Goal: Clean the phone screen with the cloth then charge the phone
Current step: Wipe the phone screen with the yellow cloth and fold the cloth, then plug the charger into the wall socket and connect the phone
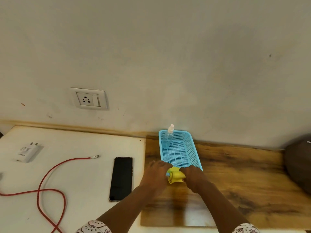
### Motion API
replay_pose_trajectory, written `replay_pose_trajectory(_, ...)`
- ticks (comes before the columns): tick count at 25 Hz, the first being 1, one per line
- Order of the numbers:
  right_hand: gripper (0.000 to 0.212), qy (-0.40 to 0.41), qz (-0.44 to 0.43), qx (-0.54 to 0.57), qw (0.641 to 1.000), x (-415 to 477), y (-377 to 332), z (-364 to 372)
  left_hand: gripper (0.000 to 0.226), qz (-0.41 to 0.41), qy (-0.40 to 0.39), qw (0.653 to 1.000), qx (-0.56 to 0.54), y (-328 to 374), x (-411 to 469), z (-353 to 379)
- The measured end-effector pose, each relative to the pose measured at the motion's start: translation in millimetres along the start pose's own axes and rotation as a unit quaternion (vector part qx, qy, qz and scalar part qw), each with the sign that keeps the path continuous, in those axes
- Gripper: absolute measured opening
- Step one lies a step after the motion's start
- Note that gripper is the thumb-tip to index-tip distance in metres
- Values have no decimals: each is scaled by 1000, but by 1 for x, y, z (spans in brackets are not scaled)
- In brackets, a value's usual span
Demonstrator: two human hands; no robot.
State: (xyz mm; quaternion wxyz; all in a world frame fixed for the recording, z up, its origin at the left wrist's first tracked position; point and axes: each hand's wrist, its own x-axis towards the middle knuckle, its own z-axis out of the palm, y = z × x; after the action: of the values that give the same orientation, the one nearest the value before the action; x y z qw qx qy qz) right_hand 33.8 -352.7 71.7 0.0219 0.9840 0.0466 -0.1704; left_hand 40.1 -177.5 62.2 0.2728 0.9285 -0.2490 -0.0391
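Phone lies flat, screen up, on the white surface, its long axis running away from the person, just left of the wooden board. Screen is black and unlit; a thin brownish case edge shows around it. No brand marking is readable on it. Charger adapter, white, lies at far left with its pins pointing away; a printed label is present but too small to read. Red cable loops across the white surface, its silver plug end lying free, near the phone's top-left corner but apart from it.

Yellow cloth is bunched between both hands at the near end of the blue basket. Left hand hovers palm-down, fingers loosely extended, its thumb side touching the cloth. Right hand is closed around the cloth's right side. Phone sits just left of the left hand, not touched.

Clear spray bottle stands upright in the basket's far-left corner. Wall socket is mounted above the white surface.
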Motion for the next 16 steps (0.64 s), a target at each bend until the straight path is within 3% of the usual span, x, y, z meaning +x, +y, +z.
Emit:
replay_pose_trajectory(4,29,-34,3,-36,999,-2,-6,-9,38,-26,62,997,-27,-20,-21,-29)
replay_pose_trajectory(8,50,-45,15,-56,997,-8,-12,-14,37,-80,74,993,-42,-38,-43,-55)
replay_pose_trajectory(13,65,-55,36,-8,998,-20,-19,-21,31,-128,86,987,-43,-59,-74,-79)
replay_pose_trajectory(16,62,-34,65,46,996,-25,-29,-36,28,-166,96,980,-48,-75,-91,-87)
